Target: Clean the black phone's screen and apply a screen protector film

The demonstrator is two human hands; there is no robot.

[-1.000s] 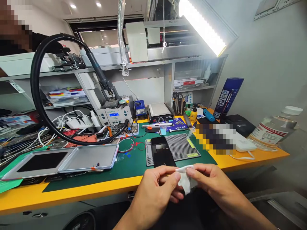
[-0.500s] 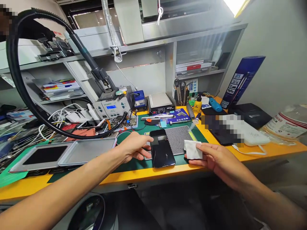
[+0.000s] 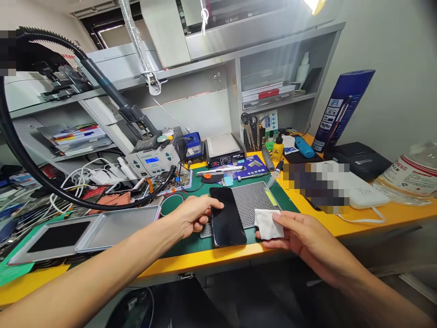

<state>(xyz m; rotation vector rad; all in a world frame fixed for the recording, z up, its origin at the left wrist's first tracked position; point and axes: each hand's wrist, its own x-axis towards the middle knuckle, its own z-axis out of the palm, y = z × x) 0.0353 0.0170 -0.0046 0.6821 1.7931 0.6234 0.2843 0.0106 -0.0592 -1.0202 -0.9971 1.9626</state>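
Note:
A black smartphone [image 3: 228, 225] lies screen up on a grey perforated mat [image 3: 251, 200], its near end by the table's front edge. My left hand [image 3: 193, 216] is closed at the phone's left edge, the thumb over the screen and the other fingers curled beside the edge; their tips are partly hidden. My right hand [image 3: 298, 232] pinches a folded white cloth [image 3: 268, 223] between thumb and fingers, to the right of the phone and apart from it. Beneath the perforated mat is a green work mat [image 3: 196, 241].
An open flat tin [image 3: 116, 228] stands left of my left hand. Behind are a soldering station [image 3: 153, 159], a heating plate [image 3: 223, 146] and a yellow bottle [image 3: 277, 149]. A black hose [image 3: 37, 177] arches at left; a large clear bottle [image 3: 409, 175] is at right.
My left thumb has come down further onto the phone's screen and the left fingers have curled in. The right hand still holds the cloth. The whole view has shifted slightly.

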